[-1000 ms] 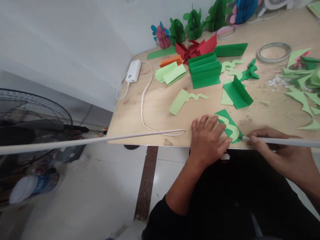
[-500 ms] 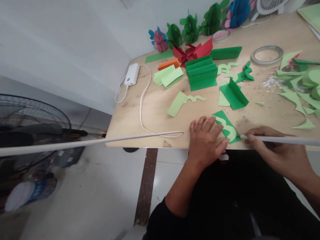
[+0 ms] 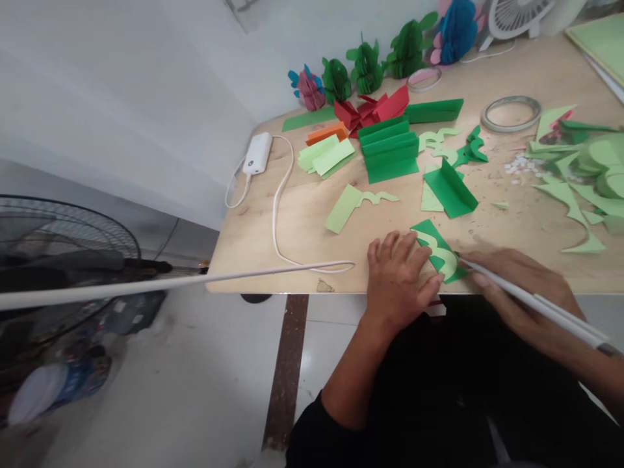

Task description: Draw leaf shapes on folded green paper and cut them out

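Head view, looking forward and down: I watched a person at the near edge of a pale wooden tabletop [image 3: 292,234]. The left hand [image 3: 400,283] lay open, spread flat and pressing on a dark green paper strip [image 3: 425,233], gripping nothing. The right hand [image 3: 521,286] was closed around a slim white pen-like tool [image 3: 536,309], which it held at a low slant.

A curved light green paper cutout [image 3: 444,260] lay on the dark green paper strip, just right of the left hand's fingertips. The strip's long axis ran diagonally, from far left to near right, close to the table's near edge. The tool's long axis ran the same general way, with its tip pointing far left, at the strip's right end. At this size, I could not tell whether the tip touched the paper.

From my remote position, I judged that a flat hand close to the tip would best stop the paper creeping, and that a low, steady tool angle would suit such close work.

Farther off lay a folded green paper stack [image 3: 389,149], a red folded paper piece [image 3: 370,110], and a tape roll [image 3: 510,114]. Light green paper scraps [image 3: 570,201] lay to the right.
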`<control>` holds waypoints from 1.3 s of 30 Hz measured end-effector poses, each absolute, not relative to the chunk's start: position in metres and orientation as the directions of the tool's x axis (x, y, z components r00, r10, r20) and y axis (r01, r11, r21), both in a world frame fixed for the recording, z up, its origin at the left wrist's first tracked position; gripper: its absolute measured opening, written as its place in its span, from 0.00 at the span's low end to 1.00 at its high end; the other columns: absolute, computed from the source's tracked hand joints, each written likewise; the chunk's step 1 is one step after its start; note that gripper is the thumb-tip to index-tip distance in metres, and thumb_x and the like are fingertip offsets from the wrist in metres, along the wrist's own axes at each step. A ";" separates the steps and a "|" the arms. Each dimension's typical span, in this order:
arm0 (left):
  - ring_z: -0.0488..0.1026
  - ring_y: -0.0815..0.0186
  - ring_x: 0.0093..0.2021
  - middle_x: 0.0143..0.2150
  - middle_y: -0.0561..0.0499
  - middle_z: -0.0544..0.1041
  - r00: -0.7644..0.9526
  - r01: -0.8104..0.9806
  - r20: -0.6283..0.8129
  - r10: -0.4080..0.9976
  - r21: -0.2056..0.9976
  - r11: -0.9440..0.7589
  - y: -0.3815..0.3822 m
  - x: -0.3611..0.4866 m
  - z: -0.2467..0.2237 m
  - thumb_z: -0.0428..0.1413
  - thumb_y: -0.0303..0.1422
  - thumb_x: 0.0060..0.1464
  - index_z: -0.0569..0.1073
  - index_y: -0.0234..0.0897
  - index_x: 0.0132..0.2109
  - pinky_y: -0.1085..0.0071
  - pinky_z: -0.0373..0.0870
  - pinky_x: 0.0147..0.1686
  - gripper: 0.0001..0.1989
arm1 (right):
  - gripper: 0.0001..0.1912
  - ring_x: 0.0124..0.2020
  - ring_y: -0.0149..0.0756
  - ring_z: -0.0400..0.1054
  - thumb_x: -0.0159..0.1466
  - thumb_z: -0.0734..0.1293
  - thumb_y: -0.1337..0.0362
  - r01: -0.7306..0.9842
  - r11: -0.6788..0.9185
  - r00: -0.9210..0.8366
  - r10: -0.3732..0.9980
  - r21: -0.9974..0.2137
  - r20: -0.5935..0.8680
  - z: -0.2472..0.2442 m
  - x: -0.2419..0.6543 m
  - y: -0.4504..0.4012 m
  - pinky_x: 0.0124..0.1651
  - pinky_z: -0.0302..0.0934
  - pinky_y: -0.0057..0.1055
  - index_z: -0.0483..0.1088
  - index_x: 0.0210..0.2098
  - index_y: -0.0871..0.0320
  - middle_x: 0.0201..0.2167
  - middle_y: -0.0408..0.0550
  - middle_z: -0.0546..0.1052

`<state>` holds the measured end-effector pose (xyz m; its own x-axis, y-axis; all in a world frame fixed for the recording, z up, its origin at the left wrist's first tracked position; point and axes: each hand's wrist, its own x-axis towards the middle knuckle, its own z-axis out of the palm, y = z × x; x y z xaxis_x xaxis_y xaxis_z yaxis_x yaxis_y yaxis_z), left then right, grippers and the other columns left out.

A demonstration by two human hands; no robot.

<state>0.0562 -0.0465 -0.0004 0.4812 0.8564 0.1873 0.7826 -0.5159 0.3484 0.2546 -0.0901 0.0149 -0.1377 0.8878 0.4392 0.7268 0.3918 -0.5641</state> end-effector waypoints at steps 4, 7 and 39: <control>0.59 0.52 0.66 0.64 0.49 0.70 0.481 0.780 0.191 0.856 0.353 -0.517 -0.046 0.056 -0.001 0.53 0.45 0.61 0.72 0.44 0.53 0.48 0.52 0.65 0.17 | 0.15 0.37 0.40 0.77 0.64 0.66 0.64 0.766 0.435 -0.205 0.863 -0.474 0.462 0.009 0.254 -0.088 0.43 0.70 0.40 0.74 0.50 0.51 0.38 0.46 0.83; 0.59 0.52 0.66 0.64 0.49 0.70 0.482 0.778 0.198 0.853 0.352 -0.521 -0.046 0.056 -0.001 0.53 0.45 0.61 0.72 0.45 0.55 0.47 0.53 0.64 0.18 | 0.15 0.37 0.40 0.76 0.64 0.66 0.65 0.782 0.460 -0.231 0.840 -0.421 0.491 0.007 0.254 -0.088 0.43 0.70 0.41 0.74 0.50 0.51 0.37 0.46 0.83; 0.60 0.50 0.65 0.62 0.49 0.70 0.411 0.816 0.200 0.890 0.354 -0.456 -0.052 0.067 -0.001 0.55 0.47 0.60 0.73 0.47 0.52 0.42 0.56 0.63 0.17 | 0.18 0.36 0.41 0.77 0.62 0.64 0.45 0.599 0.048 0.100 0.986 -0.799 0.135 0.014 0.264 -0.071 0.35 0.70 0.33 0.76 0.35 0.51 0.34 0.46 0.83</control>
